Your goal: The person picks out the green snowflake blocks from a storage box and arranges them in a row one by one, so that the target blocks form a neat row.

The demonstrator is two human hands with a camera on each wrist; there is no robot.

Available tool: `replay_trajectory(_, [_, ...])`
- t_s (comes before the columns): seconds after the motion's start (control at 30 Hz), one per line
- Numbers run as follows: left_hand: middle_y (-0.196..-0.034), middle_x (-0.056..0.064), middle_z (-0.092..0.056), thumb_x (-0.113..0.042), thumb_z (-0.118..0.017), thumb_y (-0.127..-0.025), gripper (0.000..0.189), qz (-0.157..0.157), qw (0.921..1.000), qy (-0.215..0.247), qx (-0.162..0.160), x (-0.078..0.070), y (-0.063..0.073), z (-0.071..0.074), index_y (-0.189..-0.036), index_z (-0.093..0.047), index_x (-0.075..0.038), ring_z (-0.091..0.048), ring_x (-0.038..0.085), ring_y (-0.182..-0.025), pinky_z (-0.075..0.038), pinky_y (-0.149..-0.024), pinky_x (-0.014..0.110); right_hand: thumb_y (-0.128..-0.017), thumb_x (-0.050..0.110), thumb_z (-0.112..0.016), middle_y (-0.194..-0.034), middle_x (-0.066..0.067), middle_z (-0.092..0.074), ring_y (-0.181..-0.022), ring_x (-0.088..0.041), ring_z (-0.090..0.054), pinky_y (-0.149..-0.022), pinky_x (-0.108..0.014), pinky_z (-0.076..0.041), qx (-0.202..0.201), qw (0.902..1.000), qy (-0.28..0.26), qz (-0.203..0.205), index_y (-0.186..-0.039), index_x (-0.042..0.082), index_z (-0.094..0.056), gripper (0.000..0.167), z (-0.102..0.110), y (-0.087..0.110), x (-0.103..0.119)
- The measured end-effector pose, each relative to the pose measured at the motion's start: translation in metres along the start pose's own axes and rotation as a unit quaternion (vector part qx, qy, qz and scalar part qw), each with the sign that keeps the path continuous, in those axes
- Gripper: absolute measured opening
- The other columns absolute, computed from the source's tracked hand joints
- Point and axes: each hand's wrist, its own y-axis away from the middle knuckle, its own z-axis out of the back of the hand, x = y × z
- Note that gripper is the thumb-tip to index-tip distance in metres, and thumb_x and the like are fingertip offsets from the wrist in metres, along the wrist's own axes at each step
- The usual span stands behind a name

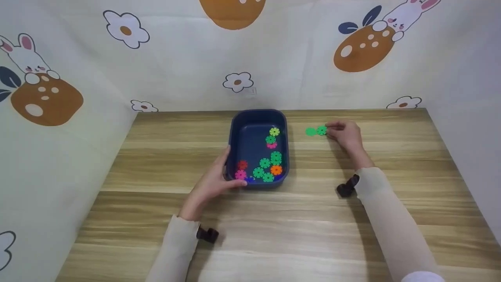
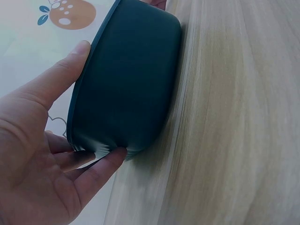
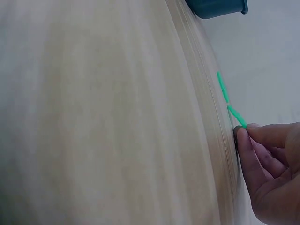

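A dark blue plastic tub [image 1: 258, 156] stands on the table, with several toothed plastic discs inside, such as the orange disc [image 1: 276, 169] and a yellow disc [image 1: 274, 132]. My left hand [image 1: 213, 178] holds its near left corner, thumb at the rim and fingers against the outer wall [image 2: 126, 75]. To the right of the tub, my right hand [image 1: 346, 135] pinches the edge of a green toothed disc [image 1: 321, 130] between thumb and fingers. Another green disc [image 1: 311, 132] lies edge to edge with it; whether they are joined I cannot tell.
The wood-grain table [image 1: 293, 235] runs back to a cloth wall [image 1: 188, 58] printed with rabbits, oranges and flowers. The tub's raised walls stand between the two hands. A black wrist camera [image 1: 346, 188] is strapped to the right sleeve, another camera [image 1: 208, 235] to the left.
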Motion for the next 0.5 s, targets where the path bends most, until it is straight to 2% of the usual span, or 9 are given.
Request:
replay_trajectory(0.23, [-0.168, 0.011, -0.015, -0.031, -0.087, -0.077, 0.114, -0.001, 1.0000, -0.001, 0.002, 0.0010, 0.0004, -0.0007, -0.162, -0.013, -0.017, -0.020, 0.033, -0.154, -0.019, -0.125, 0.054, -0.096, 0.014, -0.064, -0.125, -0.019, -0.069, -0.113, -0.022, -0.064, -0.079, -0.010, -0.048, -0.013, 0.9997, 0.020, 0.008, -0.122, 0.003, -0.070, 0.029, -0.0017, 0.0027, 0.0004])
replay_trajectory(0.33, [-0.168, 0.011, -0.016, -0.032, -0.088, -0.076, 0.115, 0.006, 0.9999, -0.011, 0.004, 0.0001, 0.0016, -0.0005, -0.162, -0.013, -0.017, -0.021, 0.032, -0.154, -0.020, -0.125, 0.053, -0.097, 0.016, -0.063, -0.124, -0.019, -0.070, -0.112, -0.021, -0.065, -0.078, -0.010, -0.050, -0.015, 0.9998, 0.015, -0.001, -0.122, 0.002, -0.070, 0.030, -0.0018, 0.0049, 0.0018])
replay_trajectory(0.5, [-0.168, 0.012, -0.016, -0.031, -0.088, -0.076, 0.115, 0.006, 0.9999, -0.012, 0.000, -0.0012, 0.0010, -0.0001, -0.162, -0.013, -0.017, -0.021, 0.033, -0.154, -0.020, -0.125, 0.053, -0.099, 0.017, -0.059, -0.123, -0.021, -0.068, -0.099, -0.014, -0.068, -0.074, -0.010, -0.055, -0.022, 0.9993, -0.024, -0.017, -0.123, -0.001, -0.067, 0.031, -0.0010, 0.0070, 0.0067])
